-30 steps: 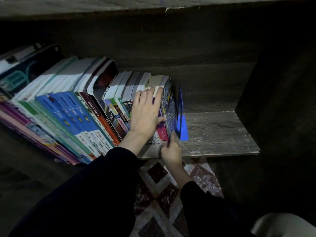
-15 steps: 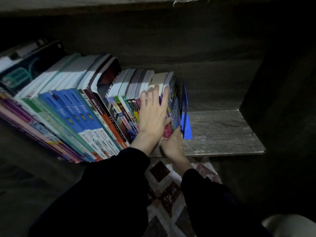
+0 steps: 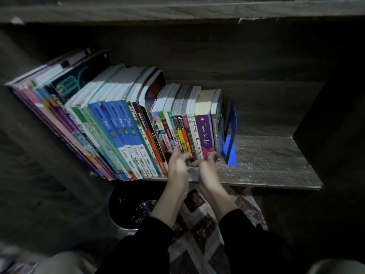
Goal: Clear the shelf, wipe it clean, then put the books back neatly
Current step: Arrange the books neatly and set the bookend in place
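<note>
**Left hand (image 3: 177,169) dropped low**

I saw it quit the book tops for the shelf (image 3: 266,165) front edge, next to the right hand (image 3: 207,173); both curled fingers onto the small books (image 3: 187,133), standing just beside the blue bookend (image 3: 230,135).

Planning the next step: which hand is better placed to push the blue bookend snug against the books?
Probably the right. The right hand sits at the books' right end, next to the bookend; the left hand is farther left.
</note>
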Action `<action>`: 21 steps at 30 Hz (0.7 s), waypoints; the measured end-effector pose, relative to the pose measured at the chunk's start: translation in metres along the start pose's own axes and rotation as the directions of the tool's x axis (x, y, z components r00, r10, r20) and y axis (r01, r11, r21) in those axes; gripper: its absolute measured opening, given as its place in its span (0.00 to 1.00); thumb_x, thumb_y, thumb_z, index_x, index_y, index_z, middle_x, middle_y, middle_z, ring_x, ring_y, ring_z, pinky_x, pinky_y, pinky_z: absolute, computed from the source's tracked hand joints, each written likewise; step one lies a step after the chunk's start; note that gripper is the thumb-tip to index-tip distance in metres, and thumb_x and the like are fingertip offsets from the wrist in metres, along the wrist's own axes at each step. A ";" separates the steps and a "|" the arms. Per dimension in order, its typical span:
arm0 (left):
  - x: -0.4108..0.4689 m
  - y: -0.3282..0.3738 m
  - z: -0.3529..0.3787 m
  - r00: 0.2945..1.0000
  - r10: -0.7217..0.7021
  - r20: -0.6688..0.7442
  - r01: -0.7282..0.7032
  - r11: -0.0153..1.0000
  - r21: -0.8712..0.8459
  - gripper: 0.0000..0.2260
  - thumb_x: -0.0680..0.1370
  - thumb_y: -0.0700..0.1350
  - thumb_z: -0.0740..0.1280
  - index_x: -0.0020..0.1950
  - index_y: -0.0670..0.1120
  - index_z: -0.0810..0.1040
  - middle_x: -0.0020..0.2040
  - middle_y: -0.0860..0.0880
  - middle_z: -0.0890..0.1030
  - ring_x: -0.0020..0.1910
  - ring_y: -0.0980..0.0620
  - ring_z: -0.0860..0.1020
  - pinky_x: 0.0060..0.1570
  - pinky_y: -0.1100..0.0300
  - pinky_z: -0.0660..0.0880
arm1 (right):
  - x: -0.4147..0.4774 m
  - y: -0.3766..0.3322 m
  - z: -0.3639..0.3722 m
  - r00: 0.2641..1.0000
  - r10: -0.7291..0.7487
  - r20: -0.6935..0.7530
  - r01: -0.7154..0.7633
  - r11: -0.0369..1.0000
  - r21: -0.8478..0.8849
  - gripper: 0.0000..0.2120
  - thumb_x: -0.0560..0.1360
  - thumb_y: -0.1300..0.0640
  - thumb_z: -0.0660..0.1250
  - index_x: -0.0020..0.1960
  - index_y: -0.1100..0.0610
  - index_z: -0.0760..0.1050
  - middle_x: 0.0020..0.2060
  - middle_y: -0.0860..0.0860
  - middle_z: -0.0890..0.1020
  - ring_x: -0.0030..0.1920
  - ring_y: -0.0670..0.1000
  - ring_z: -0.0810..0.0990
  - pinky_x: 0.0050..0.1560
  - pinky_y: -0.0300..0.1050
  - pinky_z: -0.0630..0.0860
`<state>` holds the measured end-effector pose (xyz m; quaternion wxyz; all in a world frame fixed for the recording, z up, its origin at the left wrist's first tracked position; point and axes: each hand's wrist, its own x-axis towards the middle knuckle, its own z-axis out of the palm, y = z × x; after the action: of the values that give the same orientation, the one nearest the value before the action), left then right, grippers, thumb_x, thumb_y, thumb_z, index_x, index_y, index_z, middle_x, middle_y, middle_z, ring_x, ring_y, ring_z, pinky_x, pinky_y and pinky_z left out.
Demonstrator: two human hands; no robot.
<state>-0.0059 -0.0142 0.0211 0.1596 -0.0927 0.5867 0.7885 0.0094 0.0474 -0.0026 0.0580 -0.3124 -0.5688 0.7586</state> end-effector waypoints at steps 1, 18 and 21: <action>-0.005 0.007 0.006 0.999 -0.037 0.013 0.038 0.997 -0.066 0.25 0.81 0.34 0.56 0.77 0.44 0.55 0.77 0.47 0.56 0.76 0.47 0.56 0.67 0.54 0.63 | 0.002 0.000 0.000 1.000 0.001 0.013 -0.002 1.000 0.017 0.43 0.74 0.71 0.56 0.77 0.46 0.34 0.76 0.57 0.49 0.69 0.61 0.67 0.68 0.62 0.66; -0.004 0.016 -0.042 0.991 0.026 -0.133 -0.017 0.998 0.064 0.13 0.78 0.35 0.61 0.59 0.44 0.80 0.60 0.46 0.80 0.48 0.56 0.79 0.44 0.66 0.75 | -0.019 0.031 0.026 0.989 0.106 0.107 -0.120 0.985 0.127 0.24 0.74 0.71 0.54 0.65 0.52 0.66 0.49 0.59 0.78 0.43 0.50 0.79 0.36 0.36 0.78; 0.004 0.013 -0.089 0.873 0.095 -0.479 -0.138 0.989 -0.055 0.12 0.76 0.34 0.60 0.53 0.42 0.80 0.52 0.41 0.81 0.39 0.52 0.77 0.39 0.61 0.74 | -0.026 0.032 0.050 0.963 0.199 0.180 -0.239 0.943 0.233 0.14 0.75 0.73 0.53 0.50 0.60 0.72 0.42 0.54 0.78 0.39 0.45 0.77 0.41 0.32 0.72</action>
<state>-0.0177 -0.1015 0.0052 -0.0408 -0.2544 0.5772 0.7749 0.0120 -0.0166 -0.0126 -0.0316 -0.3046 -0.4319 0.8484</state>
